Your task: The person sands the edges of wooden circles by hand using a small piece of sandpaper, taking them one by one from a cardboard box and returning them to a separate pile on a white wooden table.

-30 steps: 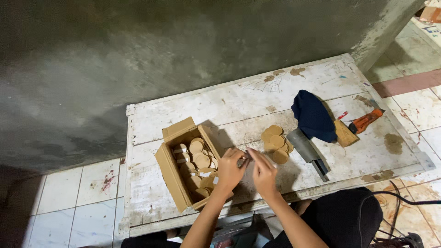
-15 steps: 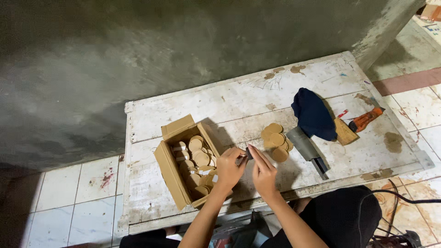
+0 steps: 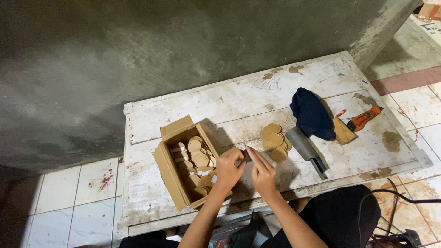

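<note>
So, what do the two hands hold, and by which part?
Both hands, left hand and right hand, pinch a small dark object between fingertips; which part cannot be told.

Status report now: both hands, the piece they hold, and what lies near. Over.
Left hand and right hand together pinch a small dark piece. Open cardboard box of wooden discs beside left hand. Loose wooden discs and grey block near right.

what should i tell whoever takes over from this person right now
Left hand and right hand meet over the white table, pinching one small dark piece between them; what it is cannot be told.
Open cardboard box by the left hand holds many tan discs.
A small pile of discs lies right of the hands, beside a grey block.
Done and left: cannot tell.
</note>
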